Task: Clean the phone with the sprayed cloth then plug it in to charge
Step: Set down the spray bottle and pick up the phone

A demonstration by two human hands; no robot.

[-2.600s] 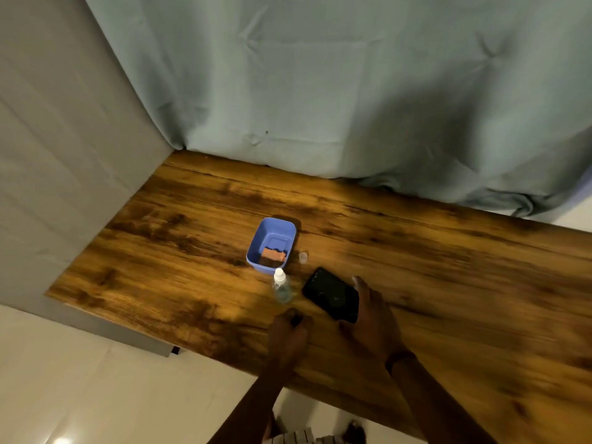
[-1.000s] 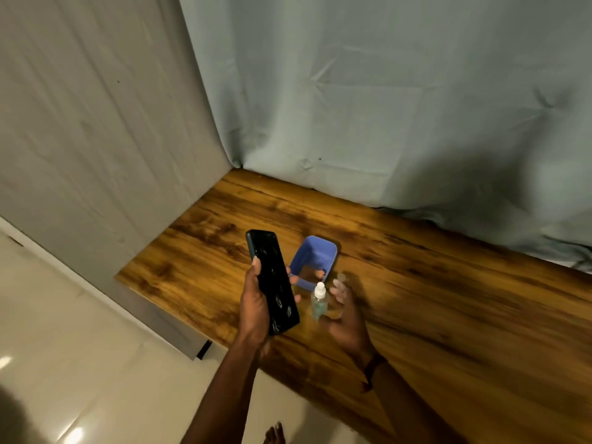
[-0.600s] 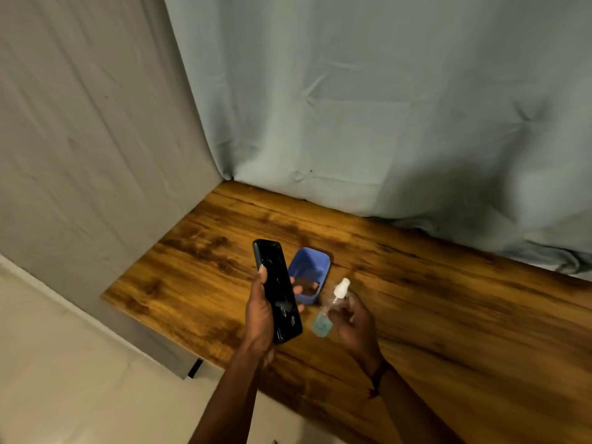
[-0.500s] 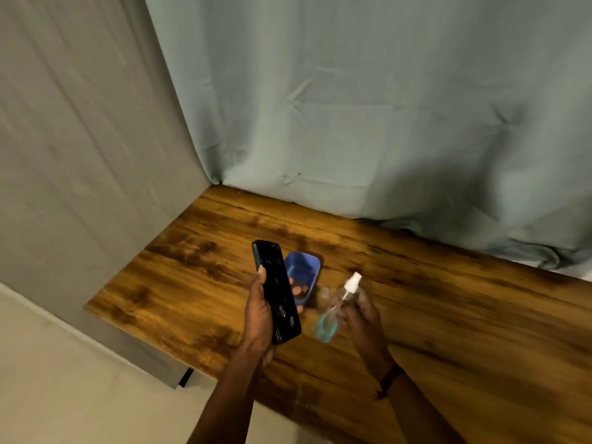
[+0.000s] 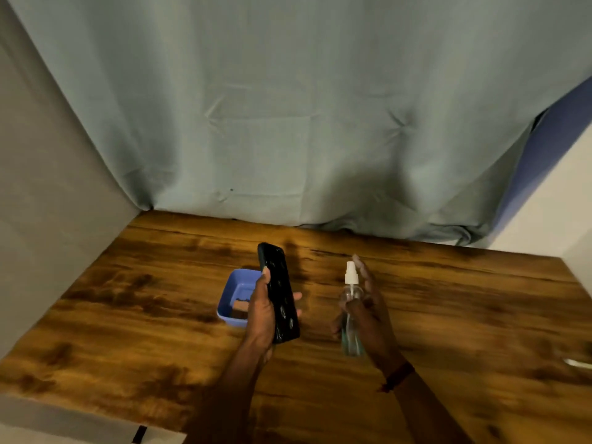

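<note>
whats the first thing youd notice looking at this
The black phone held upright in the left hand at centre, and the clear spray bottle in the right hand beside it. Behind the phone, a blue tub sits on the wooden table, with a grey-green curtain at the back.

A home room: a wooden table (image 5: 448, 315) set against a draped grey-green curtain (image 5: 288, 107).

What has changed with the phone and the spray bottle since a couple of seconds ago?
The black phone was lifted off the wooden table and passed to the left hand. The right hand took hold of the clear spray bottle with white nozzle and raised it. The blue plastic tub stayed put.
</note>
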